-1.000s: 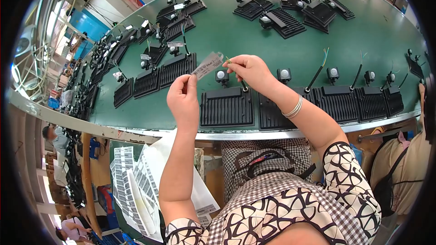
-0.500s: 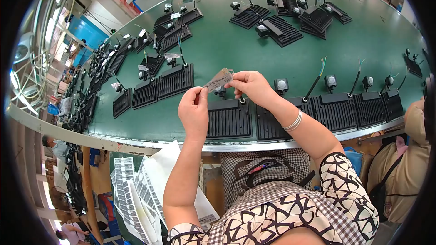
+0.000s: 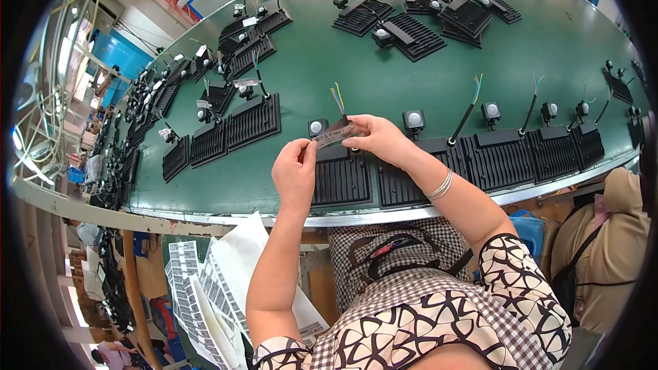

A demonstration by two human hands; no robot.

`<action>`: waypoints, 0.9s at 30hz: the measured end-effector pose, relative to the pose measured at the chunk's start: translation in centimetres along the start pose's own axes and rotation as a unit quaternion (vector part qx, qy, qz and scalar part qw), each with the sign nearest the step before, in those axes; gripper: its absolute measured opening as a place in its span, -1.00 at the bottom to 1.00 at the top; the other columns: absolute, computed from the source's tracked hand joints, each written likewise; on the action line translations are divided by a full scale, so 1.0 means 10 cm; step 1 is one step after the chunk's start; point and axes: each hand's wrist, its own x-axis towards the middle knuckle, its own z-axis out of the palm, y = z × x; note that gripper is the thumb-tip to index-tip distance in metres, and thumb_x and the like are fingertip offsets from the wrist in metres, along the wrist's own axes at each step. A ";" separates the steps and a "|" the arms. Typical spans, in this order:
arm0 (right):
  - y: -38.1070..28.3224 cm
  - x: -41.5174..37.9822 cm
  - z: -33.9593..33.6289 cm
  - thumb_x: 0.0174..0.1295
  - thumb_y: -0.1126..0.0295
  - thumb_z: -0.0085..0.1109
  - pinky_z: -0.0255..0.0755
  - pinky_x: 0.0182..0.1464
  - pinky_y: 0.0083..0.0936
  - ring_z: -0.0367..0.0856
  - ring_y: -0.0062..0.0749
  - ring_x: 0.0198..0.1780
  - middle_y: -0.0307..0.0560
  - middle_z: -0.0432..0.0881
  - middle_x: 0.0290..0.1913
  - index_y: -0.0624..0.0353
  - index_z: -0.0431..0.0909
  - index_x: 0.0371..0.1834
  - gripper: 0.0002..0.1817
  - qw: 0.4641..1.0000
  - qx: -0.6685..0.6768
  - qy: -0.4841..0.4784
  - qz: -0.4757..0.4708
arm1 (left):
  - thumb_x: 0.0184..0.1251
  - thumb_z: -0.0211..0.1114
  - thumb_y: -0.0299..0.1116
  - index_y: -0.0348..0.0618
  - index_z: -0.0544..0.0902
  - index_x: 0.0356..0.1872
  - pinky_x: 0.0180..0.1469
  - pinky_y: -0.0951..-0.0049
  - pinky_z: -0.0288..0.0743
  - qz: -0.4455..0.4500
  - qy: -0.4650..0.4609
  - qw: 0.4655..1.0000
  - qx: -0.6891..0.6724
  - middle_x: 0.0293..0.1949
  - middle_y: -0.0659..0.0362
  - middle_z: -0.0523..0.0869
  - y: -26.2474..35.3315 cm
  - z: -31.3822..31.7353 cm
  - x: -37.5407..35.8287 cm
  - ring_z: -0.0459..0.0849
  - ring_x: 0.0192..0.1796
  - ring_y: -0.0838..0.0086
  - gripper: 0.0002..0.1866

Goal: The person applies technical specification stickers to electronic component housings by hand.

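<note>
A translucent printed label [image 3: 330, 138] is stretched between my two hands. My left hand [image 3: 293, 171] pinches its left end between thumb and fingertips. Its right end is in the closed fingers of my right hand [image 3: 381, 140], against a black cable. Coloured wire ends [image 3: 338, 99] stick up from that cable just above the label. Below my hands lies a black finned floodlight [image 3: 343, 181] at the table's near edge, its small sensor head [image 3: 317, 127] beside the label. Another finned floodlight [image 3: 408, 185] lies to its right, partly under my right forearm.
The green table [image 3: 329, 48] carries more floodlights: a near row [image 3: 504, 161] to the right, a left group [image 3: 253, 123] with labelled cables, and a far pile [image 3: 466, 17]. Printed label sheets [image 3: 199, 281] hang below the table edge. A bag-like tan bundle [image 3: 603, 247] stands at right.
The label has turned flatter and come down against the cable, whose coloured wires now show above it. My right hand has shifted slightly lower. The view has moved a little.
</note>
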 end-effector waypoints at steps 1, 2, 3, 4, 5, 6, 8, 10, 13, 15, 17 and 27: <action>0.02 0.01 0.01 0.24 0.52 0.29 0.48 -0.02 -0.70 0.56 -0.66 -0.09 -0.20 0.67 -0.04 0.36 0.47 0.24 -0.52 1.000 0.003 0.007 -0.005 | 0.33 0.33 -0.36 -0.27 0.65 -0.33 -0.34 0.45 0.42 0.001 0.004 1.000 -0.002 -0.47 0.16 0.60 -0.03 -0.02 -0.01 0.53 -0.47 0.45 -0.84; 0.03 0.01 0.01 0.22 0.47 0.33 0.48 -0.01 -0.67 0.58 -0.63 -0.07 -0.17 0.68 -0.02 0.37 0.48 0.24 -0.49 1.000 -0.010 0.005 -0.003 | 0.33 0.33 -0.36 -0.27 0.65 -0.33 -0.33 0.44 0.42 0.002 0.009 1.000 -0.004 -0.47 0.16 0.60 -0.06 -0.03 -0.01 0.54 -0.46 0.45 -0.84; 0.01 0.02 0.00 0.19 0.43 0.36 0.48 0.01 -0.63 0.60 -0.60 -0.05 -0.14 0.68 -0.01 0.37 0.49 0.23 -0.47 1.000 -0.023 0.003 0.000 | 0.33 0.33 -0.36 -0.27 0.65 -0.33 -0.33 0.44 0.42 0.002 0.007 1.000 -0.004 -0.47 0.16 0.60 -0.10 -0.04 0.00 0.54 -0.46 0.45 -0.83; 0.00 0.03 -0.01 0.16 0.39 0.40 0.48 0.02 -0.60 0.62 -0.57 -0.04 -0.11 0.69 0.01 0.37 0.50 0.23 -0.44 0.999 -0.035 0.001 0.003 | 0.33 0.33 -0.35 -0.27 0.65 -0.32 -0.33 0.44 0.43 0.001 0.005 1.000 -0.004 -0.47 0.16 0.60 -0.16 -0.05 0.00 0.54 -0.46 0.45 -0.83; 0.03 0.05 0.00 0.17 0.39 0.41 0.48 -0.01 -0.61 0.61 -0.58 -0.09 -0.16 0.69 -0.04 0.36 0.55 0.16 -0.50 1.000 -0.001 0.002 0.003 | 0.33 0.33 -0.35 -0.27 0.65 -0.32 -0.33 0.44 0.43 0.000 0.002 1.000 -0.004 -0.47 0.16 0.60 -0.20 -0.06 0.00 0.54 -0.46 0.45 -0.83; 0.04 0.07 0.01 0.17 0.40 0.41 0.47 -0.03 -0.61 0.60 -0.59 -0.11 -0.17 0.69 -0.06 0.35 0.57 0.14 -0.53 1.000 0.015 -0.004 0.005 | 0.33 0.33 -0.35 -0.27 0.65 -0.32 -0.33 0.43 0.43 -0.003 0.001 1.000 -0.007 -0.47 0.16 0.60 -0.22 -0.06 0.00 0.54 -0.46 0.44 -0.83; 0.05 0.12 0.02 0.19 0.41 0.40 0.47 -0.06 -0.63 0.58 -0.61 -0.15 -0.19 0.69 -0.09 0.32 0.60 0.09 -0.59 0.999 0.046 -0.014 0.011 | 0.33 0.33 -0.34 -0.27 0.65 -0.32 -0.32 0.43 0.43 -0.008 0.000 1.000 -0.013 -0.46 0.16 0.60 -0.25 -0.05 0.01 0.54 -0.46 0.44 -0.83; 0.07 0.17 0.02 0.20 0.43 0.38 0.46 -0.06 -0.65 0.58 -0.62 -0.16 -0.20 0.68 -0.12 0.30 0.61 0.05 -0.64 0.998 0.047 -0.029 0.029 | 0.33 0.33 -0.34 -0.27 0.65 -0.32 -0.32 0.43 0.43 -0.009 0.002 1.000 -0.025 -0.46 0.15 0.61 -0.28 -0.04 0.01 0.55 -0.45 0.43 -0.83; -0.02 0.22 0.02 0.21 0.46 0.37 0.47 0.01 -0.65 0.61 -0.59 -0.11 -0.18 0.69 -0.11 0.31 0.61 0.04 -0.66 0.997 0.042 -0.046 0.036 | 0.33 0.33 -0.34 -0.27 0.66 -0.32 -0.32 0.42 0.43 -0.019 0.001 0.999 -0.029 -0.46 0.15 0.61 -0.25 -0.04 0.02 0.55 -0.45 0.42 -0.82; -0.05 0.26 0.02 0.20 0.46 0.38 0.48 0.01 -0.65 0.61 -0.59 -0.12 -0.18 0.69 -0.13 0.30 0.62 0.01 -0.68 0.997 0.040 -0.050 0.037 | 0.34 0.33 -0.35 -0.29 0.66 -0.32 -0.34 0.46 0.40 -0.016 0.003 0.999 -0.028 -0.47 0.18 0.60 -0.25 -0.04 0.02 0.51 -0.46 0.48 -0.82; -0.08 0.28 0.03 0.17 0.45 0.41 0.47 0.00 -0.65 0.61 -0.59 -0.15 -0.19 0.69 -0.18 0.30 0.65 -0.06 -0.71 0.997 0.043 -0.049 0.033 | 0.36 0.34 -0.36 -0.33 0.65 -0.31 -0.38 0.54 0.34 0.002 0.011 0.999 -0.032 -0.50 0.26 0.56 -0.28 -0.03 0.02 0.43 -0.47 0.61 -0.81; -0.07 0.25 -0.01 0.18 0.40 0.41 0.45 -0.16 -0.68 0.59 -0.65 -0.29 -0.24 0.69 -0.32 0.29 0.68 -0.22 -0.80 0.997 -0.079 0.005 0.020 | 0.35 0.35 -0.36 -0.32 0.65 -0.31 -0.38 0.55 0.33 -0.008 0.009 0.999 -0.036 -0.49 0.27 0.54 -0.31 -0.03 0.02 0.42 -0.47 0.62 -0.81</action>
